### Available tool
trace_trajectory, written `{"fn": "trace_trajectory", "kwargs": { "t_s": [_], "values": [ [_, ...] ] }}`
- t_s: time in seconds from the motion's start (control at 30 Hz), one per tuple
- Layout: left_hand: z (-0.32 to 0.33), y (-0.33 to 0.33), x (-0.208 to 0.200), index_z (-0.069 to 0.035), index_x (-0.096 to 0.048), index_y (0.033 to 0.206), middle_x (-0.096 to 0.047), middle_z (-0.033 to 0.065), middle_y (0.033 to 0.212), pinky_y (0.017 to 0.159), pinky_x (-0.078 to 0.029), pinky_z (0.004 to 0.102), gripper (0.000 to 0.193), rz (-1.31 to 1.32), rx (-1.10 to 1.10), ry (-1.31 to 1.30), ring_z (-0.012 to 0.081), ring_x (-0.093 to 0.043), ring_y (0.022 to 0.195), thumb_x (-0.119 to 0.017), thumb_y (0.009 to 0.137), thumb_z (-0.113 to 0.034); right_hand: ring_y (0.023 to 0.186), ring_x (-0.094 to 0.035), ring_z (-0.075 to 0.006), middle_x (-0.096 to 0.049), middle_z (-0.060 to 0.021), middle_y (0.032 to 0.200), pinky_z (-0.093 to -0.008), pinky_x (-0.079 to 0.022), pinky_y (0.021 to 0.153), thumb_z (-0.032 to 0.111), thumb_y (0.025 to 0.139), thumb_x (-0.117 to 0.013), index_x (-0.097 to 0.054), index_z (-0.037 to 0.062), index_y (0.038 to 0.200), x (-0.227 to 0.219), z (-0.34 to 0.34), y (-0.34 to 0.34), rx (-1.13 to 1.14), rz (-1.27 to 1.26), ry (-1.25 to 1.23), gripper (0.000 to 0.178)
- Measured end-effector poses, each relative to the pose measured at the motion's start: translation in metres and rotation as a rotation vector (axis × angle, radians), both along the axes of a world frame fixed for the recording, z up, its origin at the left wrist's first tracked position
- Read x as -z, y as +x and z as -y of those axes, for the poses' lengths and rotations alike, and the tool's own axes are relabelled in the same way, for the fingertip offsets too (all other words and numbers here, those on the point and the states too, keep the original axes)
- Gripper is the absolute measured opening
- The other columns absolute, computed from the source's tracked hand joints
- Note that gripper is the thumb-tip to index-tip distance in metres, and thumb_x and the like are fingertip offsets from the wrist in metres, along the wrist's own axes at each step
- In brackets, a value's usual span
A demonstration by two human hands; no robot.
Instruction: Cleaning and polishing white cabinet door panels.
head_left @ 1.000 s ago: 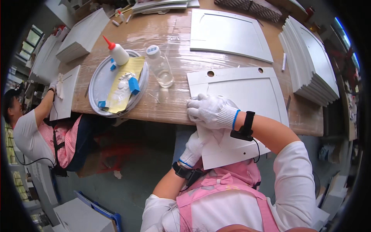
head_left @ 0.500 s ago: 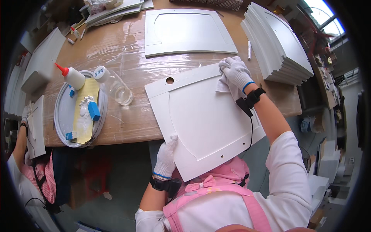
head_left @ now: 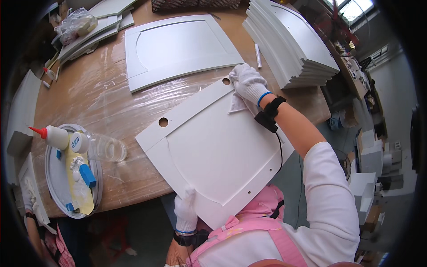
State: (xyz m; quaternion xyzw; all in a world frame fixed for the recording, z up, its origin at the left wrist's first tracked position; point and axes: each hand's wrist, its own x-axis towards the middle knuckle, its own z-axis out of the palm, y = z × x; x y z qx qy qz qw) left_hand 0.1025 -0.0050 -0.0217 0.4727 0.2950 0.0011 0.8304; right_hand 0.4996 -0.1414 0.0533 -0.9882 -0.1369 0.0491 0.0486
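A white board (head_left: 209, 142) with a routed curved groove and several drilled holes lies tilted across the table's front edge, its near corner over my lap. My left hand (head_left: 185, 211), in a white knit glove, grips the board's near-left edge with the thumb on top; its other fingers are hidden underneath. At the far right corner, my gloved right hand (head_left: 249, 82) is closed on a white cloth (head_left: 237, 105) and presses it against the board. One large hole (head_left: 163, 122) shows at the far left, and a second hole (head_left: 226, 81) sits right beside my right hand.
Beyond lies another white board (head_left: 178, 44); a stack of boards (head_left: 289, 49) and a marker (head_left: 258, 55) are at the far right. To the left, a round lid (head_left: 51, 178) bears a blue block (head_left: 87, 175), near a glue bottle (head_left: 57, 137) and clear bottle (head_left: 106, 149). A co-worker's gloved hand (head_left: 27, 200) is far left.
The view has turned, so the table things sit further left and the board looks more slanted. My right hand with the cloth has shifted, exposing the second large hole. My left hand keeps its grip.
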Motion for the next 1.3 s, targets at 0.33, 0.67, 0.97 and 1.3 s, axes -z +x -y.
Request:
{"fn": "trace_trajectory", "kwargs": {
  "t_s": [0.33, 0.67, 0.97, 1.3],
  "values": [
    [0.003, -0.004, 0.011, 0.009, -0.064, 0.114, -0.070, 0.0090, 0.093, 0.070, -0.051, 0.0298, 0.045, 0.071, -0.142, 0.092, 0.0147, -0.063, 0.081, -0.059, 0.102, -0.035, 0.106, -0.061, -0.0356, -0.061, -0.0151, 0.114, -0.0426, -0.051, 0.092, 0.019, 0.092, -0.063, -0.064, 0.0086, 0.108, -0.001, -0.053, -0.075, -0.440, 0.042, 0.049, 0.019],
    [-0.007, -0.002, -0.005, 0.003, -0.070, 0.110, -0.072, 0.0110, 0.093, 0.074, -0.053, 0.0307, 0.046, -0.218, 0.127, 0.277, 0.0147, -0.066, 0.084, -0.066, 0.097, -0.041, 0.099, -0.063, -0.0349, -0.061, -0.0144, 0.106, -0.0420, -0.053, 0.086, 0.012, 0.089, -0.065, -0.063, 0.0091, 0.098, -0.005, -0.114, -0.147, -0.774, -0.072, 0.151, 0.010],
    [-0.008, 0.001, 0.003, 0.002, -0.070, 0.113, -0.072, 0.0114, 0.094, 0.078, -0.053, 0.0305, 0.047, -0.046, 0.080, 0.060, 0.0146, -0.067, 0.085, -0.067, 0.096, -0.042, 0.096, -0.062, -0.0338, -0.063, -0.0140, 0.100, -0.0389, -0.053, 0.081, 0.007, 0.086, -0.070, -0.065, 0.0078, 0.096, 0.002, -0.069, -0.094, -0.761, 0.114, 0.240, 0.011],
    [-0.007, -0.002, 0.015, 0.001, -0.069, 0.114, -0.073, 0.0117, 0.096, 0.078, -0.055, 0.0327, 0.045, 0.048, 0.143, 0.235, 0.0172, -0.068, 0.086, -0.064, 0.098, -0.040, 0.098, -0.063, -0.0307, -0.061, -0.0094, 0.102, -0.0414, -0.055, 0.078, 0.011, 0.083, -0.069, -0.065, 0.0096, 0.100, 0.001, -0.123, -0.207, -0.996, -0.120, 0.233, 0.018]
  ]
}}
